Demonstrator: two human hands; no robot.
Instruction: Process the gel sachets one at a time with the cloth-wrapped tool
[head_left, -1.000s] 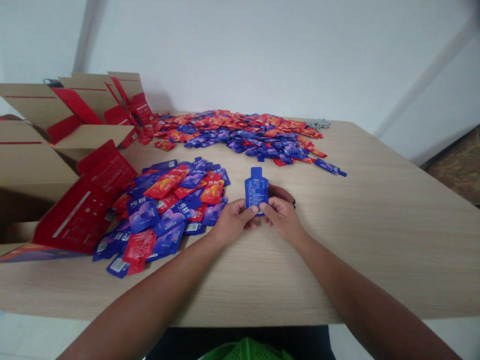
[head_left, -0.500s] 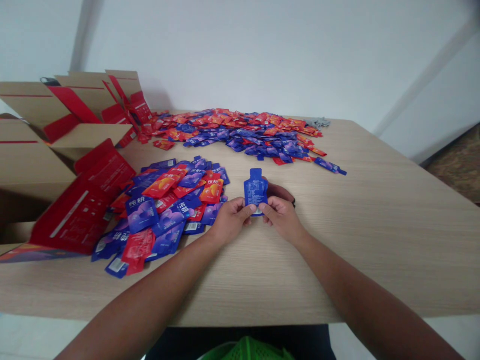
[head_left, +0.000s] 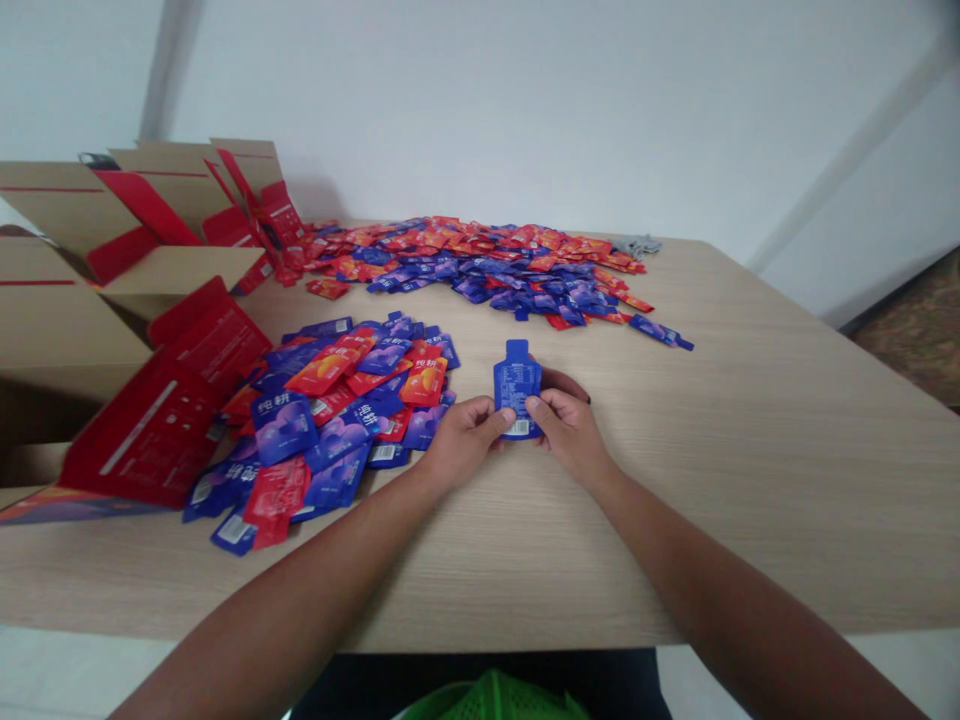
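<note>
A blue bottle-shaped sachet (head_left: 517, 385) is held upright above the table, its narrow neck pointing away from me and its printed back with a barcode facing me. My left hand (head_left: 471, 437) pinches its lower left side, thumb on the front. On the lower right side, my right hand (head_left: 570, 428) grips the same sachet with the thumb in front and fingers behind. Just left of my hands lies a loose pile of blue and red sachets (head_left: 345, 430).
Open cardboard boxes (head_left: 202, 270) with red flaps stand at the left. A long heap of red and blue sachets (head_left: 480, 262) runs along the back near the wall. Something grey (head_left: 637, 244) lies at its right end. A green mesh object (head_left: 495, 697) sits at the table's front edge.
The sachet has shifted slightly right and towards me. My thumbs have moved apart, and more of its lower part and barcode shows. The piles have not changed.
</note>
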